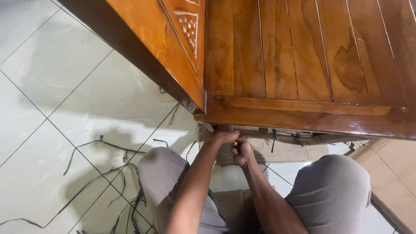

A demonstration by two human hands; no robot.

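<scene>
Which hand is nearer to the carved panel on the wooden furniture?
Left. The left hand is under the furniture's corner, below the carved panel. The right hand sits lower and further right, away from it.

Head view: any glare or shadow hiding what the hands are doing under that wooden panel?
Head view: the left hand and right hand sit in the shadow of the panel, so fingertips are hard to read; glare streaks its glossy edge; a soft shadow falls on the floor tiles; focus is sharp.
</scene>
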